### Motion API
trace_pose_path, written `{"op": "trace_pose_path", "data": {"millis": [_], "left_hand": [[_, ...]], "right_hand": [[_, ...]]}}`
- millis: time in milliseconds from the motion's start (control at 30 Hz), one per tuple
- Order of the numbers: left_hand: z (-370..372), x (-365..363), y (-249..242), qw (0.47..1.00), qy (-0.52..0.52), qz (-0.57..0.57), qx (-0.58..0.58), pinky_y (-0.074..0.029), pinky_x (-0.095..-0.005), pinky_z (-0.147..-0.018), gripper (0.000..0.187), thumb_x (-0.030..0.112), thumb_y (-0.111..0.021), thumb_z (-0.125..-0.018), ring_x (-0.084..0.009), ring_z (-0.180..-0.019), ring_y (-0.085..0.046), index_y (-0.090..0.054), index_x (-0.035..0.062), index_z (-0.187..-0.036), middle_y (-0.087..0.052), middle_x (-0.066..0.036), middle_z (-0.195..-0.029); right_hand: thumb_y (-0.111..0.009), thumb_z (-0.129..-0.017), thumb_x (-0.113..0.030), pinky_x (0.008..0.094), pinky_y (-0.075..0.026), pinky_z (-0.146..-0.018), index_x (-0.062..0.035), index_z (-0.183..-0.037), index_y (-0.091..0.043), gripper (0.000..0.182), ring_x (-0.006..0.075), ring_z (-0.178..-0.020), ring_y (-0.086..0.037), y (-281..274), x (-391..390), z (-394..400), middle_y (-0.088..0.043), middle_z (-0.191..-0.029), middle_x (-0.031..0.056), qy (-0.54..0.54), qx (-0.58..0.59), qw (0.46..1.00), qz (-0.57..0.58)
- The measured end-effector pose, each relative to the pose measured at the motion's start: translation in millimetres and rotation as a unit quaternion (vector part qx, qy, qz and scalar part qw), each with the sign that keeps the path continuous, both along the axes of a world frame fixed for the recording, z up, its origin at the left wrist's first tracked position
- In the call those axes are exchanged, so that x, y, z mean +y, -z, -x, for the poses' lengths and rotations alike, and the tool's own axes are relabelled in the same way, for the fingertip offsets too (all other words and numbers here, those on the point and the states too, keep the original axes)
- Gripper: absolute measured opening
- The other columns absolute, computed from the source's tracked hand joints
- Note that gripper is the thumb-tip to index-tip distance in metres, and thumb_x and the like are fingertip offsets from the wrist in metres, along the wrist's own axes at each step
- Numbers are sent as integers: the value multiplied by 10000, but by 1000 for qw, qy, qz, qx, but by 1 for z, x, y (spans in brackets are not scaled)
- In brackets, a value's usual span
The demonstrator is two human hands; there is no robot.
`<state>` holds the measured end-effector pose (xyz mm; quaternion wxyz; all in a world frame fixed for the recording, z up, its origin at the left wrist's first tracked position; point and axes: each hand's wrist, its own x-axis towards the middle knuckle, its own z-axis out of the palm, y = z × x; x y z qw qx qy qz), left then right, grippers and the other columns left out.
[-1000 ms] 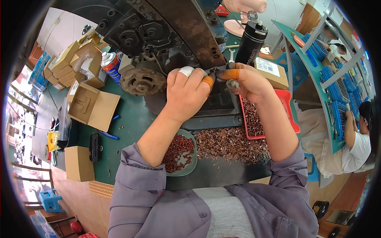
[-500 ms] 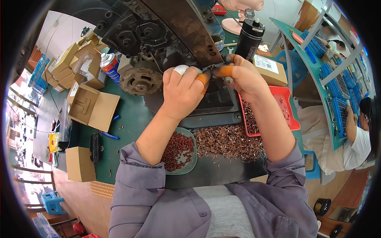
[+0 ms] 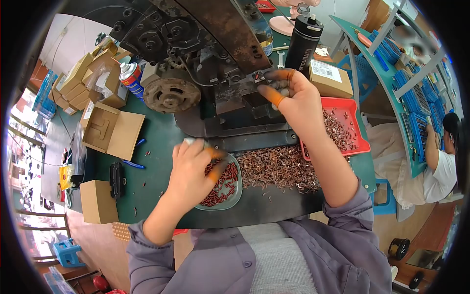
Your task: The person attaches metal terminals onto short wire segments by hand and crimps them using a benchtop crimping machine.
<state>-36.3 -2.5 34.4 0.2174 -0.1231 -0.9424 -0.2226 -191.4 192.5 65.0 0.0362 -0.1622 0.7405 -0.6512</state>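
My left hand, blurred by motion, is over the left side of a clear plastic bowl of small red-brown parts. Its thumb and forefinger are apart, with orange coverings, and nothing shows between them. At the black machine, my right hand has its thumb and forefinger spread on either side of a small metal holder. Orange, dark-tipped coverings are on these fingers, and grey ones are on others. Whether a part sits in the holder is too small to tell.
A heap of small copper-coloured pieces lies before the machine. Right of it stands a red tray. A black bottle, a spray can and an opened carton surround the machine. A co-worker sits at the right-hand bench.
My left hand has left the machine and come down toward me to the bowl. My right hand stays at the machine, its thumb and forefinger now spread apart.
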Motion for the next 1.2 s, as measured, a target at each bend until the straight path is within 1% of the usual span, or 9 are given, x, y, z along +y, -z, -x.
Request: {"op": "trace_pose_path", "data": {"millis": [67,100,167,267,467,633,767,1067,1200], "left_hand": [[-19,-1,5,995,-21,5,-100,-374,-394,-842,269,123,-763,-715,-301,-902,-505,-689,91,-971,-524,-90,-880],[-27,-1,8,992,-33,12,-123,-374,-396,-861,314,139,-768,-712,-304,-920,-507,-681,85,-1008,-529,-89,-901],[-36,-2,24,991,-53,13,-119,-370,-398,-866,326,143,-771,-708,-303,-923,-506,-678,85,-1016,-529,-86,-909],[-41,0,33,990,-89,25,-106,-364,-398,-875,348,149,-775,-704,-301,-932,-504,-672,87,-1030,-530,-83,-926],[-32,2,47,991,-111,24,-64,-360,-414,-904,277,138,-764,-698,-289,-949,-510,-685,85,-958,-542,-75,-915],[-24,0,48,995,-90,36,-22,-362,-403,-905,129,113,-754,-699,-246,-867,-536,-694,101,-813,-550,-34,-821],[-23,0,48,995,-93,38,-21,-364,-400,-894,124,112,-755,-702,-245,-861,-534,-697,104,-811,-551,-33,-819],[-26,1,35,993,-91,-64,-37,-354,-363,-858,139,123,-767,-724,-241,-813,-506,-711,101,-850,-535,-33,-797],[-27,5,32,990,-94,-105,-23,-354,-352,-836,137,126,-772,-734,-230,-803,-499,-709,100,-853,-534,-28,-781]], "right_hand": [[-777,-786,-98,233,-448,-612,-26,-985,-663,241,89,-677,-555,8,-4,0,-638,-819,-1,84,206,971,-85],[-777,-786,-98,233,-448,-612,-26,-985,-663,241,89,-677,-555,7,-5,-1,-638,-819,-1,84,205,971,-85],[-779,-778,-105,263,-460,-624,-27,-921,-694,184,137,-668,-565,5,-8,-5,-615,-783,27,138,342,918,-143],[-777,-775,-108,275,-461,-635,-21,-912,-701,180,172,-676,-567,7,-12,-7,-591,-764,67,158,375,898,-168],[-761,-802,-115,258,-453,-660,0,-911,-701,170,139,-709,-556,11,-18,-5,-619,-795,62,156,308,933,-103],[-766,-825,-169,195,-428,-641,-20,-954,-726,201,32,-693,-520,15,-16,2,-656,-771,-33,133,230,962,-65],[-762,-835,-176,176,-420,-647,-5,-978,-723,226,26,-721,-530,10,-14,2,-659,-799,-37,90,130,987,-6],[-768,-822,-163,209,-473,-673,-24,-961,-741,198,42,-721,-573,13,-8,13,-703,-804,1,55,112,992,28],[-752,-840,-154,198,-444,-715,-7,-977,-722,203,48,-781,-567,21,-10,19,-680,-856,-8,15,125,991,35]]}}
